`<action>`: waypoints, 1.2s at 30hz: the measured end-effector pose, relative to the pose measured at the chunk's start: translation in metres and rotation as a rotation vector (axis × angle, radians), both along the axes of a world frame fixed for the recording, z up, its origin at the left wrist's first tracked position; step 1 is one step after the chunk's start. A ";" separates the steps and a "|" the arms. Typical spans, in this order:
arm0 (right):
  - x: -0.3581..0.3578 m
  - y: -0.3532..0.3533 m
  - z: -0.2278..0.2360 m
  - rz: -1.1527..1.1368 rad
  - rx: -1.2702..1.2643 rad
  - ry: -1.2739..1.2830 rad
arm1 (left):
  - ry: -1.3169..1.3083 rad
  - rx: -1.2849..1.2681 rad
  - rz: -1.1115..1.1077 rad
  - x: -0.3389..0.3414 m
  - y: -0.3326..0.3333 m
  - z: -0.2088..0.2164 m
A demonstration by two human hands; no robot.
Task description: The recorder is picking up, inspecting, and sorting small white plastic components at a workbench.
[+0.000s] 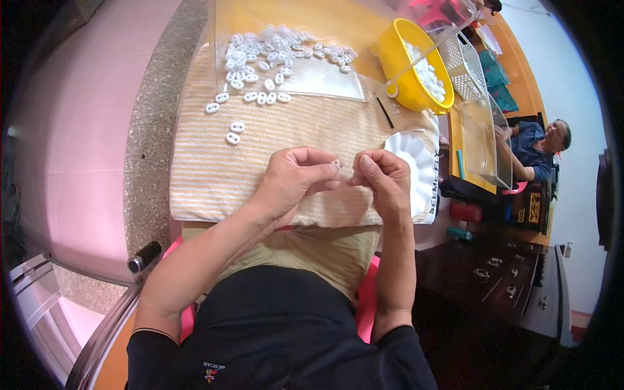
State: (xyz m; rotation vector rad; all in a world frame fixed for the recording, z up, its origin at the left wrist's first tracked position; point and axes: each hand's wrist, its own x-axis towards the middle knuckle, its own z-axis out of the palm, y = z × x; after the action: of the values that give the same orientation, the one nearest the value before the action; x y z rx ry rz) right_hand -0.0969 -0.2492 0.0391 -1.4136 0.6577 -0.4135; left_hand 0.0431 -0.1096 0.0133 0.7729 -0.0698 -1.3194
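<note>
Over the towel, my left hand (296, 175) pinches a tiny pale piece between thumb and fingertips; its kind is too small to make out. Just to its right, my right hand (385, 179) is closed in a pinch, and what it holds, if anything, cannot be made out. The fingertips of both hands are a small gap apart. Beyond my left hand lie two white oval two-holed plastic pieces (235, 132). A large pile of the same white pieces (270, 49) spreads farther back, partly inside a clear plastic bin (354, 81). A white scalloped dish (406, 149) sits beside my right hand.
A striped towel (208, 175) covers the work surface. A yellow basket (393, 62) of white pieces stands at the back right, near a thin black stick (385, 112). Farther right are a white perforated basket (463, 65), another clear bin (484, 140) and a seated person (536, 146).
</note>
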 end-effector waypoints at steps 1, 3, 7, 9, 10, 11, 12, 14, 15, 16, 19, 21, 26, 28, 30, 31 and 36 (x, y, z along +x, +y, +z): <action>0.004 -0.001 0.006 0.005 -0.052 0.028 | -0.002 -0.002 0.003 0.001 0.000 -0.001; 0.015 -0.005 0.017 0.009 -0.131 0.088 | 0.007 0.006 0.046 0.003 0.000 -0.003; 0.044 -0.035 0.022 0.057 -0.322 0.174 | -0.015 -0.002 0.075 0.008 -0.004 -0.003; 0.071 -0.047 0.020 0.092 -0.467 0.233 | 0.007 -0.025 0.115 0.014 0.001 -0.004; 0.084 -0.052 0.018 0.103 -0.515 0.238 | 0.001 -0.023 0.124 0.017 0.002 -0.003; 0.094 -0.057 0.017 0.108 -0.566 0.246 | 0.013 -0.022 0.137 0.017 0.001 -0.003; 0.104 -0.065 0.014 0.134 -0.649 0.272 | 0.026 -0.022 0.151 0.018 0.001 -0.003; 0.122 -0.076 0.004 0.144 -0.743 0.291 | 0.031 -0.025 0.164 0.019 0.000 -0.004; 0.131 -0.082 -0.002 0.149 -0.837 0.312 | 0.038 -0.028 0.172 0.019 0.000 -0.005; 0.141 -0.094 -0.014 0.148 -0.998 0.291 | 0.037 -0.028 0.175 0.019 -0.001 -0.004; 0.160 -0.102 -0.018 0.190 -1.214 0.281 | 0.046 -0.010 0.177 0.021 0.000 -0.003; 0.171 -0.102 -0.017 0.217 -1.303 0.336 | 0.050 0.002 0.171 0.023 0.000 -0.003; 0.177 -0.099 -0.021 0.229 -1.412 0.446 | 0.066 -0.002 0.200 0.025 0.000 0.001; 0.173 -0.096 -0.015 0.292 -1.249 0.453 | 0.076 -0.004 0.210 0.025 0.000 0.000; 0.171 -0.093 -0.018 0.230 -1.174 0.430 | 0.078 0.000 0.210 0.023 -0.001 -0.001; 0.170 -0.093 -0.019 0.165 -1.101 0.404 | 0.079 0.001 0.208 0.023 -0.001 -0.001; 0.168 -0.094 -0.016 0.246 -1.244 0.445 | 0.065 0.007 0.174 0.022 -0.002 -0.005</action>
State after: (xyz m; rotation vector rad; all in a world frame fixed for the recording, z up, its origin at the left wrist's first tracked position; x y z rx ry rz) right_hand 0.0715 -0.3430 0.0235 -2.7933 0.5624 -0.3046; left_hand 0.0654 -0.1117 0.0081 0.7248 0.0533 -1.1793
